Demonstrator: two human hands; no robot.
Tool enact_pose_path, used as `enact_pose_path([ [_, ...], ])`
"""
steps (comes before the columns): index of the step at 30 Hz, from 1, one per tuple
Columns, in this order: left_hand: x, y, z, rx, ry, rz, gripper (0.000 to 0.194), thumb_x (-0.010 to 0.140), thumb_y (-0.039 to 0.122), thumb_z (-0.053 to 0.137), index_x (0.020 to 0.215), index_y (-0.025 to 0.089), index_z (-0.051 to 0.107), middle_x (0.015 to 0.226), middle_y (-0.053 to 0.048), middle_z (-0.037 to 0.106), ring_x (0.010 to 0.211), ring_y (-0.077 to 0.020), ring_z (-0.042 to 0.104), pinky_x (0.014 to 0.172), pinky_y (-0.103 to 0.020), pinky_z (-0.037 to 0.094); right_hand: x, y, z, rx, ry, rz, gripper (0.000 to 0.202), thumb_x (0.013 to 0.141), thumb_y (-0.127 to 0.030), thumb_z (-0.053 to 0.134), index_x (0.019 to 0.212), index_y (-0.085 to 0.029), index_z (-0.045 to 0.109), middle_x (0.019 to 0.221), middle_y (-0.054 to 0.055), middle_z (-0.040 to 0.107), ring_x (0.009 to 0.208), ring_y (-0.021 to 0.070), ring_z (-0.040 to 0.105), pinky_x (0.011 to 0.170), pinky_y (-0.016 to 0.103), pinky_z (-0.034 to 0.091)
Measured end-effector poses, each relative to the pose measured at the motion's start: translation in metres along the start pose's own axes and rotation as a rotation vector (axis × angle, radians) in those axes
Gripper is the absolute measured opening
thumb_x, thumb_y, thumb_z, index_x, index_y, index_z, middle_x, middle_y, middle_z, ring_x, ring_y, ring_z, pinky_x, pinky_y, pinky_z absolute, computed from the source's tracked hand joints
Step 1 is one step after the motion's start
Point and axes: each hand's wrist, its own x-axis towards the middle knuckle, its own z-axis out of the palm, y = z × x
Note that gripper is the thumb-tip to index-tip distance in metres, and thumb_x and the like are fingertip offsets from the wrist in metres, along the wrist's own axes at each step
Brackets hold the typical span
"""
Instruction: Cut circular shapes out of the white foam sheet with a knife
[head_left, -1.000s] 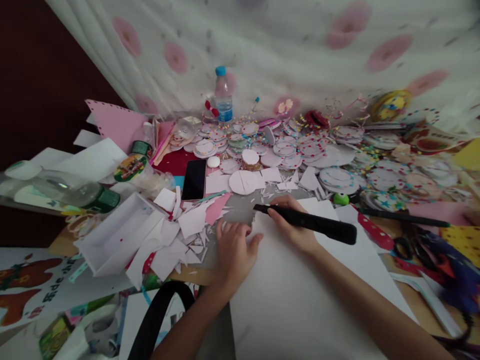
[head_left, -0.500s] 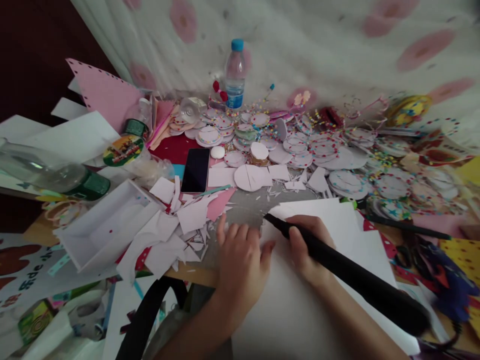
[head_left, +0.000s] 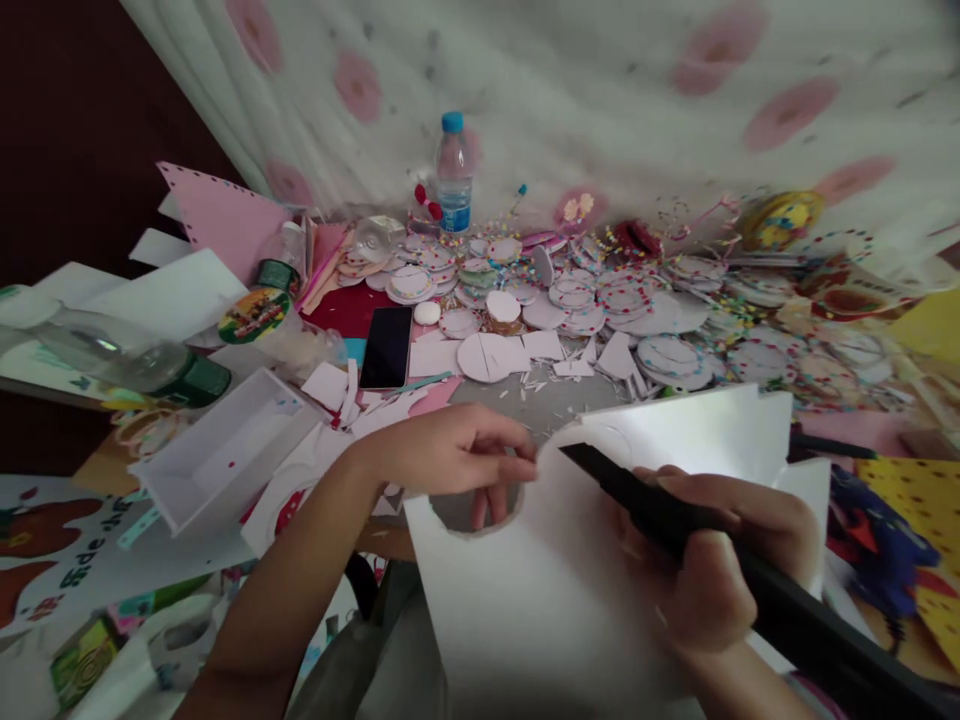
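Two hands: both grip; the left hand point(head_left: 450, 455) pinches a sheet edge, the right hand point(head_left: 712, 560) wraps a tool.
Left grip: thumb and fingers closed on the upper left edge of the white sheet point(head_left: 547, 610), beside a rounded cut-out in that edge; two fingertips show through the cut-out.
Right grip: fingers curled tight around the black cutter point(head_left: 675, 520), a long dark handle that runs off toward the lower right corner.
Cutter tip: it points up and left and lies against the sheet's face, near the left hand's fingertips.
Sheet position: lifted off the table and tilted toward the camera, its top corner bright with light, its lower part filling the bottom middle of the view.
Table just behind: grey surface point(head_left: 525, 400) strewn with small white paper scraps.
Left of the hands: an open white box point(head_left: 225, 460), loose white offcuts and a pink scrap.
Farther back: a dark phone point(head_left: 386, 347) lying flat, white paper circles, and many decorated round discs point(head_left: 600, 295) spread across the table.
At the back: a clear water bottle point(head_left: 452, 175) with a blue cap stands upright against the spotted curtain point(head_left: 600, 90).
Far left: a clear bottle with a green cap point(head_left: 127, 360) lies on its side.
Right edge: yellow dotted paper point(head_left: 922, 480) and dark blue material, blurred.
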Motion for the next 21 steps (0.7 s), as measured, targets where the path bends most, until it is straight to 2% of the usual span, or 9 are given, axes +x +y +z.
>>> enact_pose_path([
  [2,0.006,-0.007,-0.001,-0.120,-0.015,0.016,0.022,0.087,0.039,0.062,0.081,0.017,0.060,0.057,0.000,0.067,0.047,-0.0118,0.062,0.051,-0.021,0.050,0.002,0.000,-0.001,0.120,0.020,-0.002,0.014,0.088,-0.035,0.058,0.096,-0.023,0.060,0.055,-0.004,0.052,0.039,0.0132,0.049,0.037,0.027,0.041],
  [4,0.009,-0.013,0.002,-0.184,0.015,0.025,0.025,0.084,0.041,0.067,0.082,0.017,0.062,0.056,0.000,0.067,0.046,-0.0112,0.061,0.050,-0.020,0.049,0.002,0.003,-0.002,0.142,0.005,-0.004,0.014,0.088,-0.032,0.059,0.098,-0.022,0.062,0.055,-0.004,0.051,0.038,0.0124,0.048,0.035,0.026,0.040],
  [9,0.007,-0.017,0.008,-0.237,0.065,0.021,0.030,0.080,0.045,0.071,0.083,0.017,0.059,0.056,0.001,0.067,0.044,-0.0110,0.061,0.047,-0.020,0.048,0.001,0.007,-0.004,0.172,-0.004,-0.001,0.015,0.088,-0.035,0.059,0.098,-0.024,0.062,0.052,-0.005,0.049,0.036,0.0125,0.046,0.032,0.025,0.037],
  [16,0.006,-0.018,0.007,-0.216,0.101,-0.041,0.035,0.078,0.051,0.070,0.083,0.018,0.061,0.055,0.001,0.067,0.044,-0.0123,0.061,0.047,-0.022,0.048,-0.001,0.010,-0.007,0.072,-0.021,0.027,0.016,0.087,-0.038,0.060,0.093,-0.023,0.061,0.056,-0.003,0.053,0.036,0.0119,0.049,0.032,0.025,0.042],
  [21,-0.003,-0.009,0.006,-0.152,0.105,-0.050,0.032,0.082,0.048,0.066,0.075,0.016,0.067,0.065,-0.003,0.070,0.058,-0.0135,0.065,0.059,-0.024,0.050,-0.005,0.010,-0.008,-0.078,-0.003,-0.019,0.017,0.086,-0.036,0.059,0.096,-0.022,0.062,0.069,0.003,0.063,0.037,0.0119,0.053,0.030,0.025,0.042],
])
